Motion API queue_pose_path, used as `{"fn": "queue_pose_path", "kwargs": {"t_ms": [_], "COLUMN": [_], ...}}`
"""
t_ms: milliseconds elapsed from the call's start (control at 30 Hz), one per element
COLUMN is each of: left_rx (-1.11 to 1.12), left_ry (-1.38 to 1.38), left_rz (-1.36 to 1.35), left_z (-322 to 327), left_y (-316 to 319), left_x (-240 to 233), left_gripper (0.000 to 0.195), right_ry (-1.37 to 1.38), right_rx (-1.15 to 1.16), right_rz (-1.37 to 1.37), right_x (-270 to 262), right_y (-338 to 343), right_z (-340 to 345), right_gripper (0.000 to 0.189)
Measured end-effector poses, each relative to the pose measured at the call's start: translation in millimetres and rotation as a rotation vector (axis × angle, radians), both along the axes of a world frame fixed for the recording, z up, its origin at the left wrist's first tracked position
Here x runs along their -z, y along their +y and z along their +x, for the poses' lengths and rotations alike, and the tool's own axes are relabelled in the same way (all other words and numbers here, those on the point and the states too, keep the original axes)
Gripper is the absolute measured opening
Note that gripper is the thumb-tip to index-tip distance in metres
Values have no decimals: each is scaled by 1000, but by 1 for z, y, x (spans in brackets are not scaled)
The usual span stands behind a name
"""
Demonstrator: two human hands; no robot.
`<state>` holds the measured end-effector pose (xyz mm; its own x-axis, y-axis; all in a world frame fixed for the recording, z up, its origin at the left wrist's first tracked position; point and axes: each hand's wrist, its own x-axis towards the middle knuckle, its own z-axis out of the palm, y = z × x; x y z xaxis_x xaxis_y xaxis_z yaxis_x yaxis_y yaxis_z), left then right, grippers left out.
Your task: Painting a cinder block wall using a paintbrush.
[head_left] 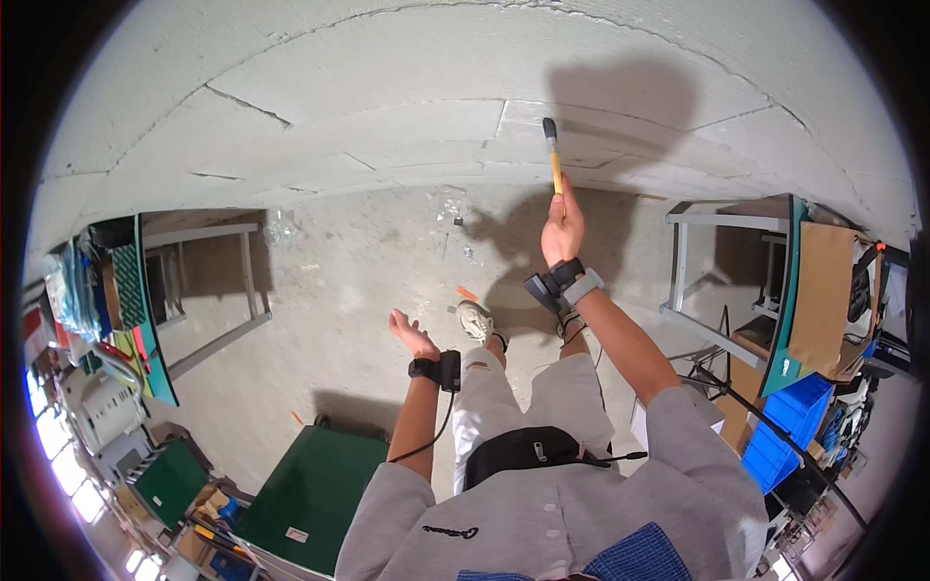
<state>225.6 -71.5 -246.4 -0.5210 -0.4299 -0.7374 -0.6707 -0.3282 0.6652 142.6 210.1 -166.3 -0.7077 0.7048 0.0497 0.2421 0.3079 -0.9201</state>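
Note:
My right hand [563, 229] grips the yellow handle of a small brush [556, 163]. Its dark head points up toward a white block wall [407, 127] that has visible joints and cracks. The tip is close to the wall beside a vertical joint; whether it touches I cannot tell. A broad shadow of the arm and head falls on the wall around it. My left hand [413, 334] hangs lower over the floor, fingers loosely curled and apart, with nothing in it. Both wrists carry black strapped devices with cables.
Green-topped tables on metal frames stand at the left [149, 327] and right [781, 305]. Behind my left arm is a dark green cabinet [312, 486]. A blue plastic crate [788, 428] sits beside a black tripod leg [792, 443]. Clear plastic scraps [450, 203] and an orange strip [466, 293] lie on the concrete floor.

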Motion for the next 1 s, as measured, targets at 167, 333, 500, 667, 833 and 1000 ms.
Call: {"fn": "queue_pose_path", "kwargs": {"t_ms": [167, 333, 500, 667, 833, 1000], "left_rx": [44, 23, 70, 168, 253, 288], "left_ry": [19, -11, -53, -37, -60, -90], "left_rz": [-29, -56, -123, -202, -190, -173], "left_z": [2, 11, 25, 42, 69, 91], "left_y": [-8, -10, 4, 28, 74, 112], "left_x": [-5, -3, 11, 32, 36, 44], "left_gripper": [84, 82, 80, 70, 72, 68], "right_ry": [-100, -228, -184, -131, 12, 22], "right_rx": [-59, -199, -253, 8, 344, 426], "right_rz": [-30, -137, -9, 117, -209, -181], "right_x": [0, -22, -11, 31, 41, 54], "right_y": [-39, -34, 34, 162, 272, 330], "right_z": [-15, -21, 32, 103, 160, 169], "right_gripper": [40, 39, 37, 38, 40, 39]}}
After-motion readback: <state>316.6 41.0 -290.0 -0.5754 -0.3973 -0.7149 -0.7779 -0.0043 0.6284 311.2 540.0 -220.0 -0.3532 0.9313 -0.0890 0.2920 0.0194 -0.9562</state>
